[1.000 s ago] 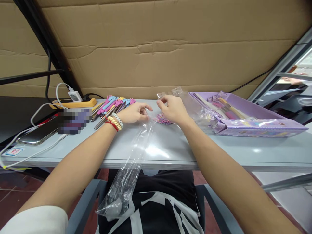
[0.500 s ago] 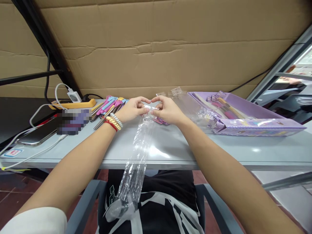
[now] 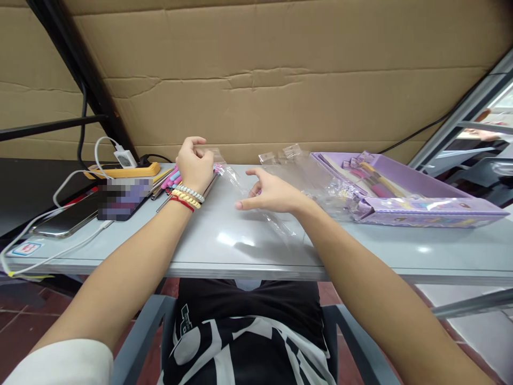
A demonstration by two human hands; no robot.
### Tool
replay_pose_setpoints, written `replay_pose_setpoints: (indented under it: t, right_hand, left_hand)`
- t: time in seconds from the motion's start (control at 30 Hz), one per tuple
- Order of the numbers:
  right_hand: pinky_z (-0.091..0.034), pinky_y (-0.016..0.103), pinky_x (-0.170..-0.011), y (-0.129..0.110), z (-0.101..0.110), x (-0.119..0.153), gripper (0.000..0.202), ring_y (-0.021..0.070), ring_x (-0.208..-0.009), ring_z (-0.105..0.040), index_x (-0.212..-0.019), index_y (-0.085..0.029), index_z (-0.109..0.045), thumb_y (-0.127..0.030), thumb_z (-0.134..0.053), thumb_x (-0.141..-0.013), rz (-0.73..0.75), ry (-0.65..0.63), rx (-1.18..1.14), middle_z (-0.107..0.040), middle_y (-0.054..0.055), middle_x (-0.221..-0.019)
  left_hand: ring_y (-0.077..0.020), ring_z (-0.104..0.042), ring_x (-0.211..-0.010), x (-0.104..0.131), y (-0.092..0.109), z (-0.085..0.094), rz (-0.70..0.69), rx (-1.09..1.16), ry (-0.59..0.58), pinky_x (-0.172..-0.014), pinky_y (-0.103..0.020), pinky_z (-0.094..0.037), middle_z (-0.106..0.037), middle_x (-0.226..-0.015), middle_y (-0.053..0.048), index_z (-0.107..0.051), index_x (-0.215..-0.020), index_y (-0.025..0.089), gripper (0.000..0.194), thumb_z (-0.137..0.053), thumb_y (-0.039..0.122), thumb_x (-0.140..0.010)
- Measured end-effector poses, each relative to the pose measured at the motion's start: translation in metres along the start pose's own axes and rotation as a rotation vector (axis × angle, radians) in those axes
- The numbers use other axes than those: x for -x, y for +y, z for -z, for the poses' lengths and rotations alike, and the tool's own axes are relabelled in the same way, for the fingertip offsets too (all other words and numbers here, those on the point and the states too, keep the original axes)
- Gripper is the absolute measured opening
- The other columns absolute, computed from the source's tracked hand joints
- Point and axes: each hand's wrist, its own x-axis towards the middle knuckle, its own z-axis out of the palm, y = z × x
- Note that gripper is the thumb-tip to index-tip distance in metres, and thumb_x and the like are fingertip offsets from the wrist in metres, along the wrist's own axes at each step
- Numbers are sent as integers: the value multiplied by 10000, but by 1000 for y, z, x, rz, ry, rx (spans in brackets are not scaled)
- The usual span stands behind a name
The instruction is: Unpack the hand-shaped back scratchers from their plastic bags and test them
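Observation:
My left hand [image 3: 195,164] is raised over the pens at the left, its fingers closed on the upper end of a long clear plastic bag [image 3: 234,177]. The bag slants down to the right, passes behind my right hand and reaches the tabletop. My right hand [image 3: 272,191] is open, thumb and forefinger apart, with the bag beside and beneath it. Colourful pens [image 3: 170,181] with pink and blue parts lie partly hidden under my left hand and wrist. More clear plastic bags [image 3: 316,174] lie right of my right hand.
A purple open box [image 3: 425,210] holding wrapped pens stands at the right. On the left are a phone [image 3: 66,219], a second, blurred device [image 3: 128,198], white cables and a yellow power strip [image 3: 124,171]. Cardboard [image 3: 280,80] walls the back. The table's front edge [image 3: 248,270] runs across before my lap.
My hands have come apart: the left moved left and up with the bag's end, and the right opened. The bag's tail swung from my lap up to the right onto the table.

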Motion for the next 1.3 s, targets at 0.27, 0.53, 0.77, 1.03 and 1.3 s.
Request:
replay_pose_setpoints:
  t: [0.27, 0.53, 0.77, 1.03, 1.3]
  right_hand:
    - [-428, 304, -628, 2, 0, 0, 729, 216, -827, -614, -1378, -158, -432, -334, -657, -707, 57, 186, 123, -676, 74, -976]
    - [-443, 341, -714, -2, 43, 12, 541, 233, -847, -611, -1166, -185, -548, -451, -684, -715, -125, 549, 167, -660, 85, -974]
    - [-478, 441, -826, 17, 108, 27, 638, 336, -1030, -603, -1273, -167, -523, -555, -643, -781, -407, 634, 460, -617, 198, -1192]
    - [-468, 512, -982, 62, 109, -2, 740, 382, -1254, -567, -1475, -200, -431, -627, -499, -874, -649, 229, 808, -577, 197, -1390]
    - [-473, 464, -1015, 57, 94, -14, 564, 351, -1265, -574, -1401, -128, -552, -434, -478, -932, -698, 189, 873, -571, 219, -1394]
  left_hand:
    - [-110, -518, -581, -5, 1, 1, 32, 148, 108, -618, -257, -419, -567, -700, 49, -438, -1197, 227, 362, -589, 279, -872]
    - [-129, -572, -582, 10, 9, 3, -69, -7, -47, -676, -271, -466, -578, -619, 67, -486, -1149, 211, 369, -601, 217, -799]
    - [-172, -632, -687, 21, 11, 3, -233, -254, -415, -717, -297, -465, -660, -690, 19, -567, -1111, 168, 347, -594, 258, -777]
    - [-198, -662, -787, 24, 16, 6, -252, -393, -671, -725, -303, -461, -708, -800, -14, -582, -1160, 167, 380, -566, 318, -813]
    - [-220, -670, -839, 24, 19, 6, -264, -438, -721, -792, -322, -476, -711, -814, -30, -594, -1156, 154, 371, -564, 315, -824]
